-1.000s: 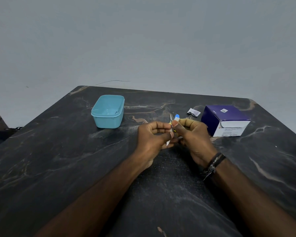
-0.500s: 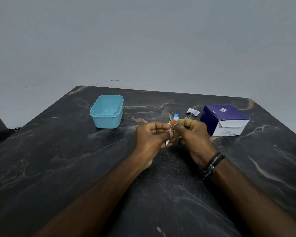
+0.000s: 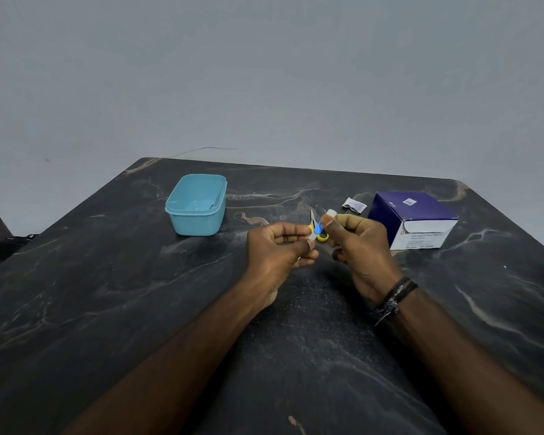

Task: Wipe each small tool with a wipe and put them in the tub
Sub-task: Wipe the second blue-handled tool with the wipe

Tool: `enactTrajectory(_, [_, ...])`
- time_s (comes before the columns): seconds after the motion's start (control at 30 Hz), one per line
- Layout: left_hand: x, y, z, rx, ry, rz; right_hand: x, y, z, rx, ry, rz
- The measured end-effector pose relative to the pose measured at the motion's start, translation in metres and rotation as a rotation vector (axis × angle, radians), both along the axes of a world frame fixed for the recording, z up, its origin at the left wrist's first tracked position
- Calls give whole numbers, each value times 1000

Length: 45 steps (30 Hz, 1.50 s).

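— Both hands have drawn apart since a moment ago; the right hand (image 3: 360, 246) has lifted off to the side, thumb and finger pinching a small white wipe (image 3: 331, 212).

— And the left hand (image 3: 277, 249)?

— Curled round a small tool (image 3: 317, 229), blue and yellow, maybe scissors; I cannot tell exactly.

— So mid-wipe?

— I'd judge so; next the wipe must return to the tool, then the left hand carries it up and to its left, to the blue tub (image 3: 196, 205); a purple box (image 3: 413, 219) sits beyond the right hand.
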State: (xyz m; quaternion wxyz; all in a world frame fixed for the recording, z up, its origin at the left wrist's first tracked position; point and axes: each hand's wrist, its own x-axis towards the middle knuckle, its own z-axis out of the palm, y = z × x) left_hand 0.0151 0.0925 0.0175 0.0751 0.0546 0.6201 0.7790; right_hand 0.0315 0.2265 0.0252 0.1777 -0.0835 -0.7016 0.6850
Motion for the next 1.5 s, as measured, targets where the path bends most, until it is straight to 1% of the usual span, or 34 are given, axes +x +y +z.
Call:
enactTrajectory(0.17, [-1, 0, -1, 0, 1, 9, 1, -2, -1, 14, -12, 12])
enactTrajectory(0.33, [-2, 0, 3, 55, -5, 39, 0, 1, 4, -38, 55, -36])
enactTrajectory(0.43, [-6, -4, 5, 119, -25, 105, 1, 1, 5, -52, 33, 4])
enactTrajectory(0.6, [-11, -10, 12, 322, -91, 238, 1, -4, -3, 30, -56, 89])
enactTrajectory(0.67, [-13, -11, 12, 353, -99, 264, 1, -6, -4, 67, -86, 142])
enactTrajectory(0.73, [-13, -13, 12, 326, -100, 280, 1, -6, -4, 73, -98, 165])
enactTrajectory(0.93, [-15, -13, 14, 222, -80, 292, -1, 4, 2, 2, -64, 97])
enactTrajectory(1.0, [-14, -13, 15, 219, -69, 295, -1, 4, 1, 13, -61, 103])
enactTrajectory(1.13, [-12, -14, 15, 234, -46, 323, -1, 1, -3, 109, -89, 133])
enactTrajectory(1.5, [-10, -12, 13, 249, -34, 347, -1, 2, -4, 70, -147, 160])
